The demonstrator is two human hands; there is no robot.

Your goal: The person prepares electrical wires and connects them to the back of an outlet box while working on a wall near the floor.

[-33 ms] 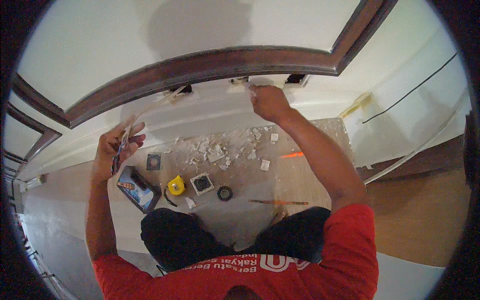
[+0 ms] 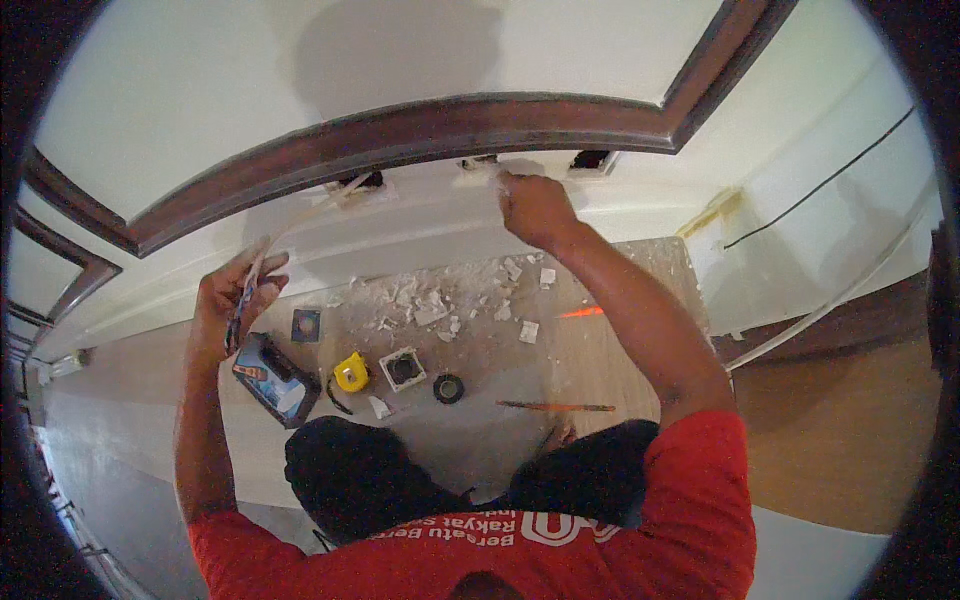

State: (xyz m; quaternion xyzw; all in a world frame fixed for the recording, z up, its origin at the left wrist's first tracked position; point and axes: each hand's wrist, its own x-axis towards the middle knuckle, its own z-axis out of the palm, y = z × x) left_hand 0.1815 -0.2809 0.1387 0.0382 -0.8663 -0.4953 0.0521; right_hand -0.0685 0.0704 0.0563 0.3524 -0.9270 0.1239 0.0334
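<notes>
Toward the left, my left hand [image 2: 240,285] holds a pale cable [image 2: 310,212] among its partly spread fingers. That cable runs up to the left wall opening [image 2: 372,181], and thin coloured wires [image 2: 238,312] hang from the hand along the wrist. My right hand [image 2: 540,210] is closed just below the middle wall opening [image 2: 480,161]. Something pale shows at its fingertips, too small to name. A third, dark opening [image 2: 590,160] lies to the right of that hand. Dark wooden moulding [image 2: 440,125] runs along the wall just above the openings.
Plaster chips [image 2: 430,305] and dust lie on the wooden surface [image 2: 600,350] below my hands. Nearer me are a blue-and-black case [image 2: 275,380], a yellow tape measure [image 2: 350,373], a square white-framed fitting [image 2: 403,369], a black tape roll [image 2: 448,388] and a thin orange-and-dark strip [image 2: 555,406].
My right hand has shifted very slightly left and down, and a pale patch beside it on the wall is now in shadow. My left hand stays nearly in place with the cable.
</notes>
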